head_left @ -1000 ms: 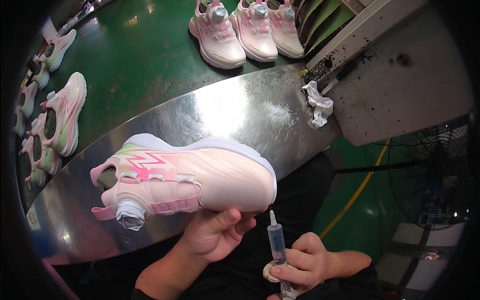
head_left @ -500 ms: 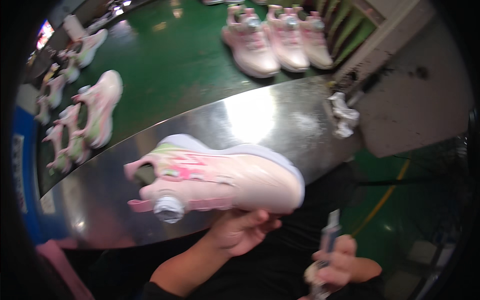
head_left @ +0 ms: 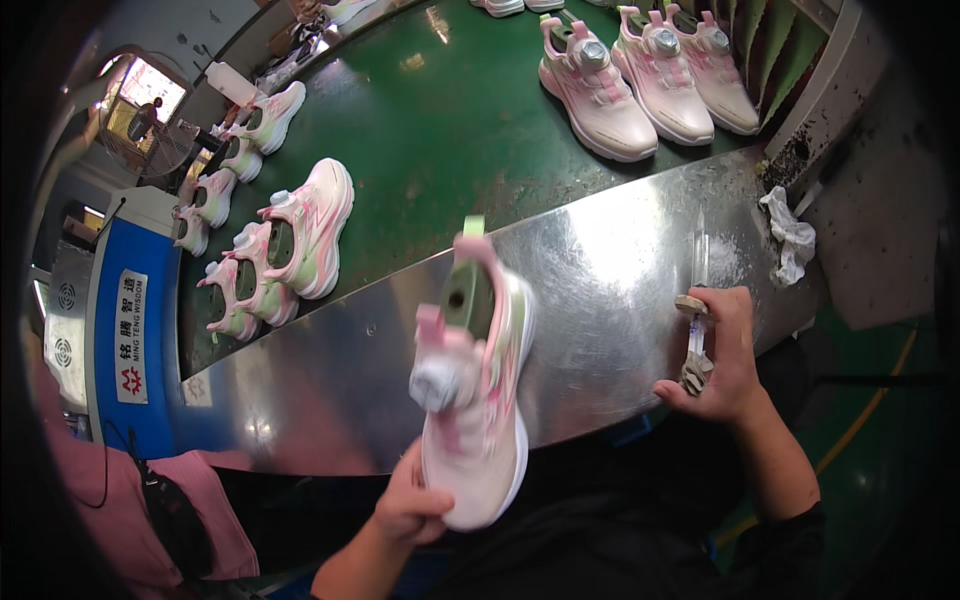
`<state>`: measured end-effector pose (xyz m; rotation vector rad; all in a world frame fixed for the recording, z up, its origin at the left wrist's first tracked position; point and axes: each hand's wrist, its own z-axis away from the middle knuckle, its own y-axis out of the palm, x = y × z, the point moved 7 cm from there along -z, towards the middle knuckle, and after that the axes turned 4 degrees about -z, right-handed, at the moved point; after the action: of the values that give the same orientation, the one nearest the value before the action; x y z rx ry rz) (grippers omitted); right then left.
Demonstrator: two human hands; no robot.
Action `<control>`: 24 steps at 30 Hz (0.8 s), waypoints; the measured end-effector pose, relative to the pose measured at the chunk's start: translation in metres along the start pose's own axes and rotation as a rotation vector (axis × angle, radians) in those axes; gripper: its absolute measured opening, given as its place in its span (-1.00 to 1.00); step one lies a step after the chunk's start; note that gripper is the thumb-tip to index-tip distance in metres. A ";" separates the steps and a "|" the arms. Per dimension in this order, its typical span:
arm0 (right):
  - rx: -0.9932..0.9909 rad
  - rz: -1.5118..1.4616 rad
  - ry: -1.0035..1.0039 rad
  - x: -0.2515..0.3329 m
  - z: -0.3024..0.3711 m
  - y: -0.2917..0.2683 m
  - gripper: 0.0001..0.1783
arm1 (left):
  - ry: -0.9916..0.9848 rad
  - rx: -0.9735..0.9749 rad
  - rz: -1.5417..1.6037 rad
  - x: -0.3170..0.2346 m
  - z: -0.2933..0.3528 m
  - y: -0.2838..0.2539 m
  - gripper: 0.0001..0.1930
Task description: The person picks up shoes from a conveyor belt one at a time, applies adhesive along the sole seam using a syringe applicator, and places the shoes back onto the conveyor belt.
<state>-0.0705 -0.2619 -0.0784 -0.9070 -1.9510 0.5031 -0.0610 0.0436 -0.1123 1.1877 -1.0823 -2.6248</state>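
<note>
My left hand point(head_left: 408, 500) grips a pink and white sneaker point(head_left: 470, 490) by its toe end, fingers under the sole. The shoe is tilted heel-up, with a silvery round dial point(head_left: 436, 384) on its tongue and a dark green insert point(head_left: 468, 300) in its opening. Over the metal edge of the table, my right hand point(head_left: 730, 350) has thumb and fingers spread apart. Along its fingers is a slim clear-and-white tool point(head_left: 697, 338) with beige lumps on it; its exact kind cannot be made out.
Matching sneakers point(head_left: 310, 230) stand in rows at the left, others point(head_left: 600, 100) at the back right. Crumpled white paper point(head_left: 790, 235) lies on the metal strip point(head_left: 600, 300) bordering the green table point(head_left: 430, 130). A blue and white machine point(head_left: 150, 330) and a fan point(head_left: 150, 150) are farther left.
The sneaker has turned from lying sideways to heel-up, toe toward me. My right hand has moved up over the metal strip with the slim tool, and its fingers have opened. The view has shifted left.
</note>
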 end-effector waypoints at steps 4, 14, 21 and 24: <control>-0.016 -0.044 0.102 -0.007 0.006 -0.002 -0.12 | 0.177 0.091 -0.124 -0.048 -0.121 0.028 -0.35; -0.016 -0.005 0.075 -0.013 0.001 -0.013 -0.12 | 0.577 -0.182 -0.774 -0.120 -0.140 0.002 -0.72; -0.097 -0.072 0.033 -0.019 0.005 -0.015 -0.18 | 0.731 -0.785 -0.746 -0.206 -0.062 -0.177 -0.58; -0.115 -0.056 0.045 -0.015 0.007 -0.016 -0.16 | 0.671 -0.706 -0.828 -0.220 -0.098 -0.195 -0.43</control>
<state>-0.0781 -0.2836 -0.0802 -0.9253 -1.9748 0.3384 0.2021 0.2054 -0.1395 2.3030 0.5185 -2.2695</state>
